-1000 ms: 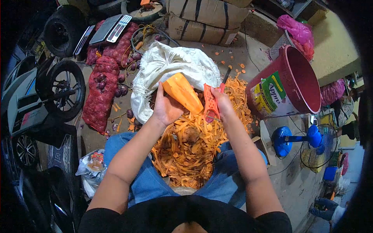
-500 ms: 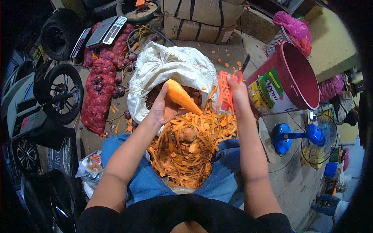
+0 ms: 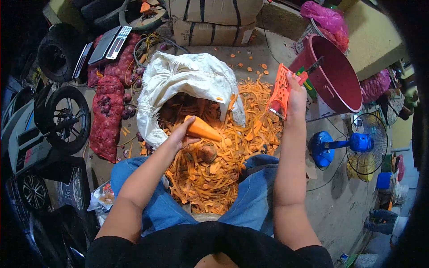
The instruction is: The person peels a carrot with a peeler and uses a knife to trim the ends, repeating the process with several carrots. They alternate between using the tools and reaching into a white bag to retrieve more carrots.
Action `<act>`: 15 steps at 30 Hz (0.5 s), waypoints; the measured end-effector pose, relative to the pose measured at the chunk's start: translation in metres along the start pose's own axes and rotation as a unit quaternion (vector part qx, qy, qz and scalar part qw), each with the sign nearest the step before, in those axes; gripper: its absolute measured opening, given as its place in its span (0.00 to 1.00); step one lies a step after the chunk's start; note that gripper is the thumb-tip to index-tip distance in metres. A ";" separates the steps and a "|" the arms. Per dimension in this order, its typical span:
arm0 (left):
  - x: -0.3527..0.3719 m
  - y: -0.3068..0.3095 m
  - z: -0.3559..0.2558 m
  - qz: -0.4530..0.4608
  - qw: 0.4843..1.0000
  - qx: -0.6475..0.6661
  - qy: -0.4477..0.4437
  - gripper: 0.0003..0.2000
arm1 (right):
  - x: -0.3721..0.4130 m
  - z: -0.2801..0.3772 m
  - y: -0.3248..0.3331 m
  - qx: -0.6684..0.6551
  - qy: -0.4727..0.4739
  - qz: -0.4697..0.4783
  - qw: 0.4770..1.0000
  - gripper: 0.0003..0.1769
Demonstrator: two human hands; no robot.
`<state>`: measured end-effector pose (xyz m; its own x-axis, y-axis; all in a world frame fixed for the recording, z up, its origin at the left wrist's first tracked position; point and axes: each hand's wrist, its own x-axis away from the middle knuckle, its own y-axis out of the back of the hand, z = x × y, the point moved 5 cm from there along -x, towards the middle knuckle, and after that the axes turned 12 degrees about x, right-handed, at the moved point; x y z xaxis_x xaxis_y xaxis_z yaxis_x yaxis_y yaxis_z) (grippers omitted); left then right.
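My left hand (image 3: 180, 135) grips the thick end of a peeled orange carrot (image 3: 203, 129), whose narrow end points right. It hangs over a heap of orange peelings (image 3: 210, 174) between my knees. Off to the right, my right hand (image 3: 296, 100) is closed on an orange-red peeler (image 3: 280, 89) and a dark-bladed knife (image 3: 315, 65), near the front of the red bucket (image 3: 333, 73). An open white sack (image 3: 192, 71) lies beyond the carrot, with dark orange pieces inside its mouth. A round brownish piece (image 3: 207, 153) rests on the peelings.
Red net bags of onions (image 3: 106, 120) lie at the left, with a scale (image 3: 105, 47) above them. Strapped cardboard boxes (image 3: 214, 33) stand at the back. A blue fan (image 3: 359, 143) stands at the right. Motorcycle wheels (image 3: 67, 119) are at the far left. Another person (image 3: 393, 105) is partly visible far right.
My right hand has moved right with the peeler and knife, toward the bucket. My left hand and the carrot are lower, and the carrot is turned flatter. The whole view has shifted slightly.
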<state>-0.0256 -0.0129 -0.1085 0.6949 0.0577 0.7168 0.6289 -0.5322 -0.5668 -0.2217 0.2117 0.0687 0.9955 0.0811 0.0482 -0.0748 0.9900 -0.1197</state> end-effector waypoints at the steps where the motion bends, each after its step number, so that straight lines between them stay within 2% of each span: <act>1: -0.003 0.000 0.005 -0.005 0.999 -0.052 0.001 0.25 | -0.006 -0.001 0.007 0.000 0.002 -0.002 1.000 0.08; 3: 0.001 -0.020 0.012 -0.015 0.990 -0.141 -0.006 0.23 | -0.020 0.009 0.035 -0.044 0.084 -0.080 0.992 0.10; 4: -0.006 -0.034 0.014 -0.011 0.990 -0.144 -0.005 0.23 | -0.020 0.018 0.043 -0.044 0.087 -0.084 0.992 0.10; 6: -0.027 -0.080 0.015 0.054 0.976 -0.210 -0.023 0.20 | -0.013 0.039 0.073 -0.104 0.119 -0.183 0.970 0.09; 9: -0.041 -0.209 0.006 0.191 0.972 -0.096 -0.095 0.13 | -0.006 0.053 0.092 -0.163 0.115 -0.216 0.956 0.13; 10: -0.029 -0.264 -0.001 0.294 0.947 -0.051 -0.121 0.12 | -0.008 0.054 0.095 -0.162 0.116 -0.214 0.956 0.13; 11: -0.016 -0.313 -0.009 0.375 0.917 0.025 -0.133 0.17 | -0.010 0.053 0.100 -0.154 0.119 -0.221 0.956 0.13; 12: -0.002 -0.351 -0.015 0.329 0.923 0.064 -0.190 0.29 | -0.011 0.050 0.108 -0.146 0.122 -0.231 0.954 0.13; 14: 0.014 -0.404 -0.036 0.342 0.907 -0.049 -0.242 0.43 | -0.018 0.047 0.118 -0.129 0.136 -0.227 0.956 0.13; 15: 0.017 -0.405 -0.039 0.341 0.907 -0.049 -0.241 0.43 | -0.015 0.050 0.113 -0.127 0.127 -0.227 0.957 0.12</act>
<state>-0.2821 0.1710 0.1495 0.9974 0.0370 -0.0610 -0.0219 -0.6544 -0.7558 -0.2478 0.3284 0.1036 0.9067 -0.4127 -0.0871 0.3522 0.8545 -0.3818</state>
